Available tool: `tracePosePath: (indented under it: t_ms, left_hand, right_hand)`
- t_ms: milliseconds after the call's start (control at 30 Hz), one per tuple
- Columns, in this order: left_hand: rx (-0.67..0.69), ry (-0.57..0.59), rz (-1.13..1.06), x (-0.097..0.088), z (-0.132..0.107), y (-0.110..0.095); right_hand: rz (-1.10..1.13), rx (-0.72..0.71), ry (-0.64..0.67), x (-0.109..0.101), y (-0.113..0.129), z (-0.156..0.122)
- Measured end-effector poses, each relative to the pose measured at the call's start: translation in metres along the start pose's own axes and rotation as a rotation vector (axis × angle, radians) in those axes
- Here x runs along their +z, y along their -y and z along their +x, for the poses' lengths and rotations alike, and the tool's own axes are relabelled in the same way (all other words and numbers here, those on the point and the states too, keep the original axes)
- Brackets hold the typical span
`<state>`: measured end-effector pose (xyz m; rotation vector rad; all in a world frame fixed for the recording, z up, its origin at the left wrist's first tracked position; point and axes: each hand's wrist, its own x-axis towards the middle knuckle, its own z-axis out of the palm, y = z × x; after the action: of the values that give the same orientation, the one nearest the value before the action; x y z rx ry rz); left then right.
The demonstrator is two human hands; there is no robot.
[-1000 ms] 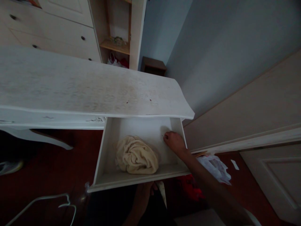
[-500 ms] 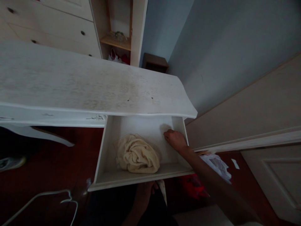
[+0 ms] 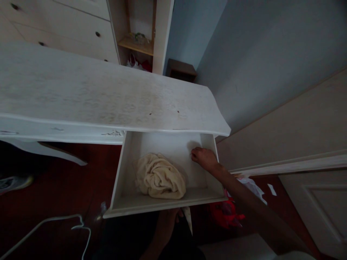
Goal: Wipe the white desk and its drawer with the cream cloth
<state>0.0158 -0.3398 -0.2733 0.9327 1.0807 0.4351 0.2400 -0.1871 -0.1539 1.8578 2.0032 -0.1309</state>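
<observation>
A white drawer (image 3: 119,169) is pulled out from a white dresser table (image 3: 108,90). Inside it, toward the left, lies a bunched beige cloth (image 3: 162,177). My right hand (image 3: 204,158) is inside the drawer near its right wall, apart from the cloth. Its fingers are pinched together just above the drawer bottom; anything between them is too small to make out. My left hand (image 3: 169,218) is below the drawer's front edge with its fingers curled. The front panel partly hides it, so what it grips is unclear.
A white wire hanger (image 3: 46,218) shows at lower left. Red bags (image 3: 226,215) and a white plastic bag (image 3: 252,187) lie on the dark red floor at right. A wall (image 3: 271,72) runs along the right side. Behind stands an open cabinet (image 3: 138,47).
The view has shifted slightly, so the scene sits a little farther right. My right hand stays pinched at nearly the same spot in the drawer. The cloth and my left hand have not visibly moved.
</observation>
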Motion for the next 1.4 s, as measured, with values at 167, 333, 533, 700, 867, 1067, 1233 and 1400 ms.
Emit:
tracePosePath:
  t_ms: [167, 333, 533, 700, 867, 1067, 1233, 1400]
  left_hand:
    - [0.009, 0.003, 0.004, 0.0, -0.002, -0.002]
    - [-0.022, 0.005, -0.005, 0.002, 0.0, 0.003]
    - [0.0, -0.007, -0.011, 0.002, 0.0, 0.006]
    - [0.02, -0.003, -0.012, 0.001, -0.002, 0.0]
    - [0.016, -0.004, 0.0, 0.0, -0.004, -0.005]
    - [0.014, -0.007, -0.02, 0.001, -0.006, -0.009]
    - [0.002, -0.001, -0.013, 0.001, -0.006, -0.01]
    - [-0.022, -0.029, 0.017, 0.003, -0.008, -0.018]
  right_hand:
    - [0.088, -0.012, -0.025, -0.001, -0.004, 0.0]
    - [0.115, -0.057, -0.049, -0.003, -0.004, 0.001]
    - [0.015, -0.012, -0.034, -0.005, 0.006, 0.001]
    - [-0.053, 0.009, -0.023, -0.007, 0.018, -0.003]
    - [-0.068, -0.003, -0.023, -0.006, 0.023, -0.005]
    - [-0.035, 0.048, -0.042, -0.004, 0.019, -0.002]
    - [0.301, 0.142, -0.15, -0.005, 0.002, -0.005]
    - [1.029, 0.176, -0.263, -0.004, -0.014, -0.01]
